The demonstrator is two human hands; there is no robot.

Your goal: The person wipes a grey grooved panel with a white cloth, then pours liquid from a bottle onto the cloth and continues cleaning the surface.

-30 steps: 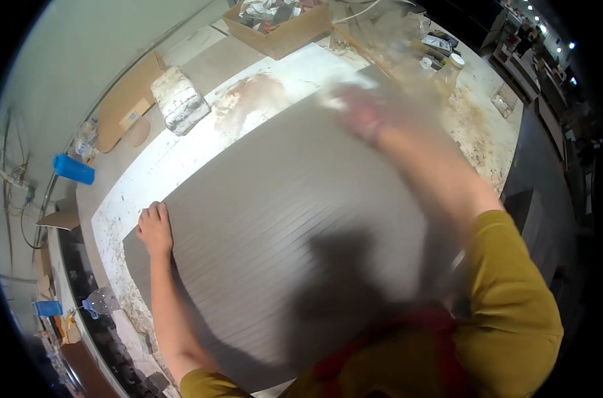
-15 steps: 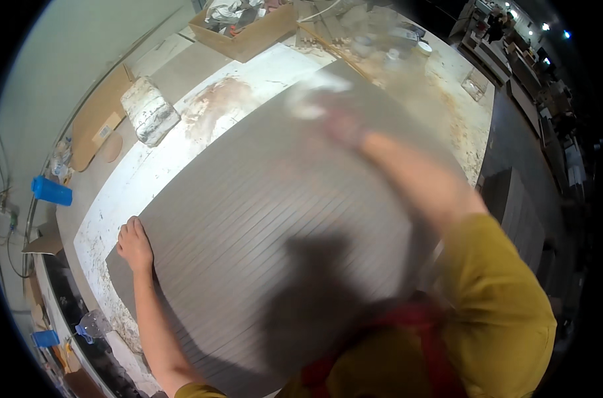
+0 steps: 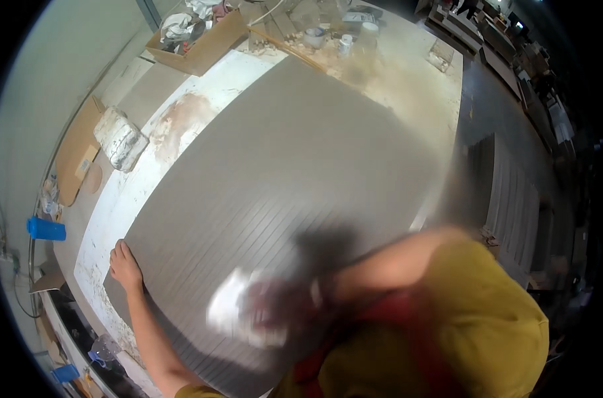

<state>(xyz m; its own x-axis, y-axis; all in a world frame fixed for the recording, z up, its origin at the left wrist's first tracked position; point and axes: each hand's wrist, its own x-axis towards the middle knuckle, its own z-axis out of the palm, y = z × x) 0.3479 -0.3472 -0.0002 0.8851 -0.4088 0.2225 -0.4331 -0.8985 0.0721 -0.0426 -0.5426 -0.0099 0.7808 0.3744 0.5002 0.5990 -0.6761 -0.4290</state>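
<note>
A large grey-brown panel (image 3: 268, 139) with fine parallel grooves lies across the worktable. My left hand (image 3: 125, 266) rests at its left edge, fingers stretched out and lying down on it. Low over the near part of the panel, my right hand (image 3: 281, 305), dark reddish and apparently gloved, is smeared by motion. It is closed on a white cloth (image 3: 228, 306), which looks bunched and lies against the panel's surface. The fingers themselves are hard to make out. My shadow falls beside the right forearm.
Beyond the panel stand a cardboard box (image 3: 205, 50) of scraps, a thin wooden stick (image 3: 288, 48) and several small jars (image 3: 345, 45). Along the left are a white-wrapped block (image 3: 121, 139) and a blue cup (image 3: 47, 229). Stacked panels (image 3: 514, 205) stand at the right.
My right hand has swept the white cloth from the panel's far end back to its near left part. My left hand stays at the left edge. The view has shifted slightly.
</note>
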